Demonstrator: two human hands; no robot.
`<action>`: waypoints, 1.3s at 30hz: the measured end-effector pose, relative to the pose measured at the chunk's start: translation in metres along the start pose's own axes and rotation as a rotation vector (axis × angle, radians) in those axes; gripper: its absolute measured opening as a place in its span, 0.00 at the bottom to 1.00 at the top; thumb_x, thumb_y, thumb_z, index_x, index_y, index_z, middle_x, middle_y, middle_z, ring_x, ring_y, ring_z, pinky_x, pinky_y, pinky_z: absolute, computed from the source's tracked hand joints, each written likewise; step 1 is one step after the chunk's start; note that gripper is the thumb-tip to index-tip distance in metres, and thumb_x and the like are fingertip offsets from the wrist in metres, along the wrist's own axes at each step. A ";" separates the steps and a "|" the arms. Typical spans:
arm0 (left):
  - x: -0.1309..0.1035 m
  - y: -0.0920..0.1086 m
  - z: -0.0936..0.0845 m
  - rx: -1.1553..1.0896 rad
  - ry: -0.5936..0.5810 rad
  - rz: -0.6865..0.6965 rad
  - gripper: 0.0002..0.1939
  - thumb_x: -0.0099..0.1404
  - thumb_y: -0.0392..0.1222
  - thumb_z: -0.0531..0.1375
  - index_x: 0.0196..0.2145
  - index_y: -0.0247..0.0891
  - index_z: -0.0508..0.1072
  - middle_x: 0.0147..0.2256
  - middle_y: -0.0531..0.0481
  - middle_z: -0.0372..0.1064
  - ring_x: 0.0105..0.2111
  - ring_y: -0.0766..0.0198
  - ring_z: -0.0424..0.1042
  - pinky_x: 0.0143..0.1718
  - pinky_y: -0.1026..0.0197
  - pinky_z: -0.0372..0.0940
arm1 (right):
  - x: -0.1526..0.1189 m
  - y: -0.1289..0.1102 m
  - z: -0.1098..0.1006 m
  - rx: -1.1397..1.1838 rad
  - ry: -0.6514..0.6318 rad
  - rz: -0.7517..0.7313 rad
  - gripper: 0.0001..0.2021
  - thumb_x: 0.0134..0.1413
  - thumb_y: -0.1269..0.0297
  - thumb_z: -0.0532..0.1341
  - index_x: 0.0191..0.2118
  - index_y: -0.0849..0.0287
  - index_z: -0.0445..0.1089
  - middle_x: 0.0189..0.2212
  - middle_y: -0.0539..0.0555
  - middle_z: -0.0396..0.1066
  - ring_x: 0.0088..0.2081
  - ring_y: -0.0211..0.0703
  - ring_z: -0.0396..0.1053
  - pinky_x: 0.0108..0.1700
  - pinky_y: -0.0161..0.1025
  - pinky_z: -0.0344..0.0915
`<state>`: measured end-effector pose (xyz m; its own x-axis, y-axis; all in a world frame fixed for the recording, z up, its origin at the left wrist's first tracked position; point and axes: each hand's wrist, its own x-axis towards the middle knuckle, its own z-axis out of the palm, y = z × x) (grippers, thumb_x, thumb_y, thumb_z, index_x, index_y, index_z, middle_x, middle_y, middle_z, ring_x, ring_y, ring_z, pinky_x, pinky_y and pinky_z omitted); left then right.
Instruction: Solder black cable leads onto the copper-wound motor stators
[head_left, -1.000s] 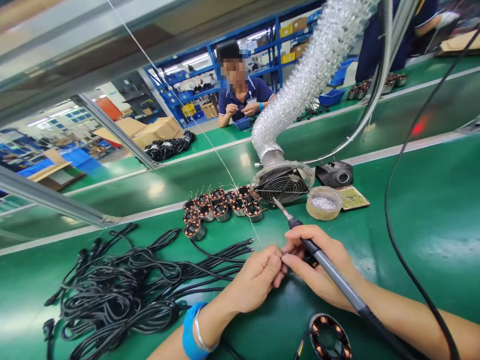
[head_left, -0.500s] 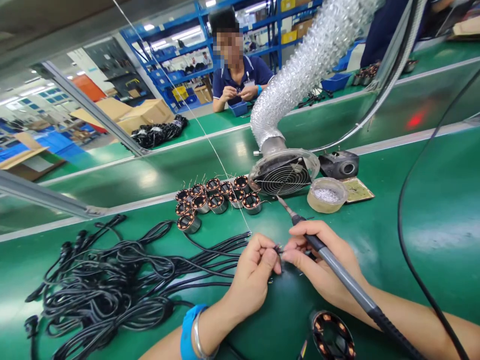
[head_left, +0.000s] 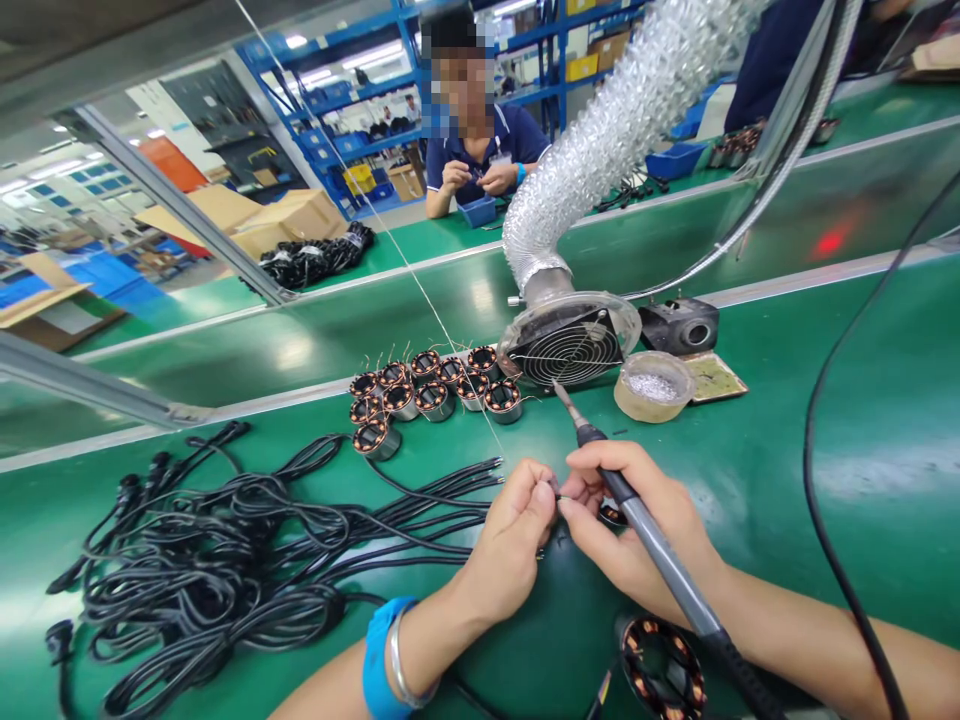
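Observation:
My left hand (head_left: pixel 510 535), with a blue band and a silver bangle at the wrist, pinches the end of a dark cable, mostly covered by the fingers. Close beside it, my right hand (head_left: pixel 637 520) holds a soldering iron (head_left: pixel 649 530), its tip pointing up and left toward the fan grille. The right thumb and fingertips also touch the small dark end between the hands. A copper-wound stator (head_left: pixel 630 660) lies below my right hand. Black cables (head_left: pixel 225 550) spread over the green bench on the left, their stripped ends near my left hand.
Several stators (head_left: pixel 401 400) stand in a group behind the cable ends. A fan (head_left: pixel 574 350) on a silver duct (head_left: pixel 555 200), a tub of pale bits (head_left: pixel 654 387) and a black holder (head_left: pixel 682 326) stand at the back. Across the bench sits a person (head_left: pixel 480 150).
Both hands have shifted slightly, with the fingertips closer together. The iron has moved a little left and up. The camera view has shifted slightly.

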<state>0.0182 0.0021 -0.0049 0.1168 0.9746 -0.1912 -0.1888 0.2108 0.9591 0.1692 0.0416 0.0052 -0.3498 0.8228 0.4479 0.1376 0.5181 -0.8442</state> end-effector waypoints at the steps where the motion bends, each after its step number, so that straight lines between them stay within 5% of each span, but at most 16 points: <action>1: 0.001 0.002 0.001 -0.005 -0.008 -0.010 0.23 0.65 0.65 0.55 0.34 0.40 0.59 0.21 0.62 0.43 0.19 0.72 0.39 0.20 0.67 0.41 | 0.000 0.001 0.000 -0.031 0.012 -0.008 0.16 0.56 0.73 0.60 0.49 0.51 0.62 0.32 0.45 0.72 0.29 0.33 0.72 0.33 0.29 0.71; 11: 0.009 0.010 -0.007 0.091 0.020 -0.060 0.20 0.66 0.60 0.55 0.30 0.40 0.58 0.22 0.61 0.46 0.20 0.70 0.44 0.20 0.67 0.43 | 0.006 0.002 -0.009 -0.157 -0.004 -0.316 0.15 0.55 0.72 0.65 0.48 0.57 0.65 0.31 0.49 0.73 0.31 0.39 0.69 0.35 0.37 0.69; 15: 0.007 0.012 -0.011 0.405 -0.052 0.077 0.14 0.71 0.50 0.51 0.32 0.39 0.63 0.30 0.54 0.61 0.32 0.65 0.60 0.36 0.63 0.58 | 0.016 0.002 -0.015 -0.129 -0.079 -0.404 0.16 0.55 0.76 0.63 0.49 0.59 0.65 0.38 0.54 0.73 0.36 0.42 0.67 0.38 0.40 0.67; 19: 0.002 0.020 -0.007 0.562 -0.137 0.098 0.13 0.72 0.46 0.49 0.33 0.39 0.65 0.34 0.52 0.65 0.38 0.62 0.63 0.41 0.60 0.59 | 0.018 0.005 -0.014 -0.119 -0.195 -0.488 0.12 0.60 0.78 0.58 0.47 0.59 0.67 0.30 0.51 0.70 0.32 0.40 0.65 0.36 0.39 0.65; 25: 0.003 0.030 -0.009 0.659 -0.143 0.034 0.14 0.71 0.49 0.52 0.31 0.39 0.61 0.26 0.56 0.57 0.28 0.66 0.56 0.31 0.63 0.52 | 0.023 0.010 -0.029 -0.096 -0.144 -0.313 0.12 0.60 0.77 0.60 0.47 0.56 0.66 0.35 0.50 0.74 0.35 0.37 0.72 0.39 0.33 0.69; 34: 0.014 0.017 -0.011 0.204 -0.115 -0.095 0.19 0.64 0.56 0.57 0.27 0.39 0.61 0.19 0.59 0.53 0.20 0.71 0.49 0.24 0.66 0.48 | 0.019 0.017 -0.025 -0.112 -0.108 -0.321 0.13 0.58 0.77 0.61 0.46 0.55 0.67 0.34 0.49 0.76 0.34 0.37 0.73 0.38 0.33 0.71; 39: 0.023 0.015 -0.008 0.223 0.013 -0.080 0.11 0.59 0.46 0.57 0.24 0.38 0.63 0.17 0.61 0.46 0.18 0.72 0.44 0.22 0.66 0.44 | 0.014 0.017 -0.029 -0.189 -0.090 -0.253 0.14 0.57 0.77 0.60 0.46 0.54 0.67 0.35 0.49 0.76 0.35 0.39 0.73 0.39 0.36 0.71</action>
<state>0.0104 0.0284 0.0030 0.1095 0.9567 -0.2697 0.0411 0.2667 0.9629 0.1931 0.0691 0.0055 -0.4743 0.6426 0.6017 0.2025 0.7448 -0.6358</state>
